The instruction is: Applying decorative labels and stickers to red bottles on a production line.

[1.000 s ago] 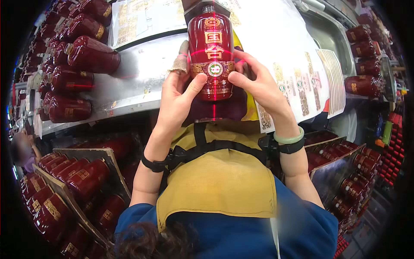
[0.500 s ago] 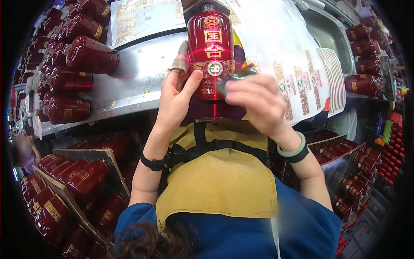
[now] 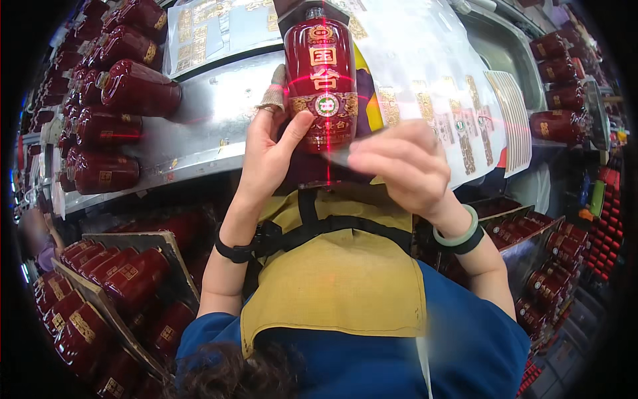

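A dark red glass bottle [image 3: 321, 50] with gold markings lies tilted in front of me, its neck pointing away. A patterned band with a round white-and-green emblem [image 3: 326, 104] crosses its lower front. My left hand [image 3: 269, 143] is closed round the bottle's left side, thumb on the front and a grey cover on one finger. At the bottle's lower right, my right hand [image 3: 402, 163] pinches a thin, dark, blurred piece [image 3: 340, 157] near the base; its kind cannot be made out. Red laser lines cross on the bottle.
Several red bottles [image 3: 141, 86] lie at the left end of the metal bench [image 3: 219, 100]. Sheets of gold decals [image 3: 435, 100] cover the bench at right, beside a striped sheet [image 3: 510, 120]. Crates of bottles [image 3: 133, 233] flank me below. Another person [image 3: 36, 233] is at far left.
My right hand has moved slightly down and right, and the dark piece has come off the emblem band toward the bottle's base. The bottle has shifted slightly left and up in my left hand.
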{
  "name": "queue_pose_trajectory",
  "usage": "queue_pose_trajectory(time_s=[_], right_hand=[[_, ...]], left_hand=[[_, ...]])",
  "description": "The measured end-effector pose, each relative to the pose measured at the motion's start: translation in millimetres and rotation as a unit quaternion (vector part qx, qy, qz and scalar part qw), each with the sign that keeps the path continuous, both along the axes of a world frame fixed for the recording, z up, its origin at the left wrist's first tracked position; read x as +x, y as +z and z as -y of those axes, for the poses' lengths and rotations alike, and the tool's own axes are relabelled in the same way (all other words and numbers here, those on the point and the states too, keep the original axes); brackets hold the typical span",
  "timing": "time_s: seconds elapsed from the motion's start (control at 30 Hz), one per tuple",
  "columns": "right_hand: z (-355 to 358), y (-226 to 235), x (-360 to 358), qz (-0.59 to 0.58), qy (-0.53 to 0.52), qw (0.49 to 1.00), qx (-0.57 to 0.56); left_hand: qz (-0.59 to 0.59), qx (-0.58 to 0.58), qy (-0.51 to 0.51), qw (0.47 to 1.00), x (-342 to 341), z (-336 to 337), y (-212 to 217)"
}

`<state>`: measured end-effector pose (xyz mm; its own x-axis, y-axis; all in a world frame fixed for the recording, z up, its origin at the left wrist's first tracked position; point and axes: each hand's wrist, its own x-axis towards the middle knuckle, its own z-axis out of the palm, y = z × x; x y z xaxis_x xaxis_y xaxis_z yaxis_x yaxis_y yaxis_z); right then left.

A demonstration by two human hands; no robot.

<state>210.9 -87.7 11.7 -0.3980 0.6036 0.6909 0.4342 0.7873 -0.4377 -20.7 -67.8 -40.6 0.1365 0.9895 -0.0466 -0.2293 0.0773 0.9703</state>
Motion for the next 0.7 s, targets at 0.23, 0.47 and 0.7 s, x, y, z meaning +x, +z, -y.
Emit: queue_pose_trajectory(time_s=[0.23, 0.47, 0.7], right_hand=[[-6, 13, -12, 0.047, 0.032, 0.998, 0.033], [0, 6, -13, 0.031, 0.092, 0.995, 0.025], [-2, -25, -5, -0.314, -0.132, 0.878, -0.336]], left_hand=[[-0.203, 0.162, -0.117, 0.958, -22, -5, -8], [-0.345, 0.246, 0.056, 0.904, -4, 6, 9], [-0.329, 0.120, -0.020, 0.936, -2, 8, 11]])
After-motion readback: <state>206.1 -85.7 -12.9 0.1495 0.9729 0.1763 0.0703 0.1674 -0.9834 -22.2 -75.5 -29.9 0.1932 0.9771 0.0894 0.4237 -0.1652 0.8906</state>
